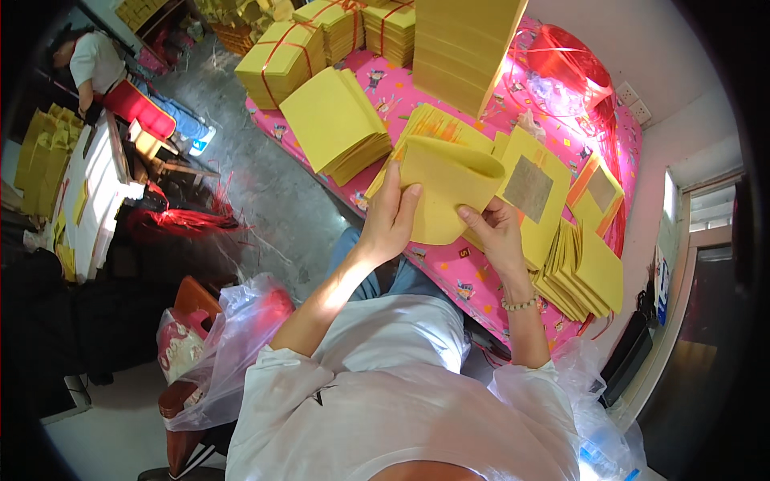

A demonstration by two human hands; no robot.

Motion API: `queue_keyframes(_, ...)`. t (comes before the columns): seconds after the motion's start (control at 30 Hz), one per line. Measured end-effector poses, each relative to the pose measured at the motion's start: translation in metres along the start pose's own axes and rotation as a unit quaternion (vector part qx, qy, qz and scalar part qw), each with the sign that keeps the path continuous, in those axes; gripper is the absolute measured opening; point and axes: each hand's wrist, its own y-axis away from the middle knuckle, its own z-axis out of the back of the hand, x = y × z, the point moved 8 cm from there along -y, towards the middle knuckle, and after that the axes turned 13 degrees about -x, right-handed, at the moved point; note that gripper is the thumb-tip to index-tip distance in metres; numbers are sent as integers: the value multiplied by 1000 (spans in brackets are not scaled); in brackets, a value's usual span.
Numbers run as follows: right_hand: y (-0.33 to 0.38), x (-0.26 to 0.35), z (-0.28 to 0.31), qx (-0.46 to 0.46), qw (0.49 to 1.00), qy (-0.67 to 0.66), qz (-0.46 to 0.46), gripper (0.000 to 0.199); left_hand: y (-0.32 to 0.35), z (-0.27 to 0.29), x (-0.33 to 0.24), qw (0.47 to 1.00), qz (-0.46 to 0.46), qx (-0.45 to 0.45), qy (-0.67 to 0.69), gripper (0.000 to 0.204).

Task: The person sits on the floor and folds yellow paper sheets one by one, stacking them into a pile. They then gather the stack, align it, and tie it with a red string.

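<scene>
A yellow paper sheet is held up in front of me, its top part curled over into a loose fold. My left hand grips its left edge, thumb on the near face. On the lower right edge, my right hand pinches the paper between thumb and fingers; a beaded bracelet circles that wrist. Just behind the sheet lies a yellow paper stack with orange marks. Beside my right hand are yellow paper with a silver-grey square and a fanned pile of folded yellow paper.
The pink patterned tablecloth carries a loose yellow stack, bundles tied with red string and a tall yellow stack. Red strands heap at the far right. A person bends over another table at the left.
</scene>
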Motion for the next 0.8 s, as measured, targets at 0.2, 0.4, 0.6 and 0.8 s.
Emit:
queue_keyframes(0.2, 0, 18, 5, -43, 997, -31, 60, 27, 0, -11, 6, 998, 12, 10, 55, 27)
queue_keyframes(0.4, -2, 22, 11, -57, 997, -1, 59, 20, -3, -15, 13, 983, 96, 43, 153, 39)
queue_keyframes(0.6, -10, 33, 14, -84, 994, -7, 70, 17, 6, -14, 3, 973, 141, 66, 170, 41)
queue_keyframes(0.8, -8, 15, 25, -83, 994, 34, 58, 15, 24, -4, 11, 971, 180, 74, 140, 36)
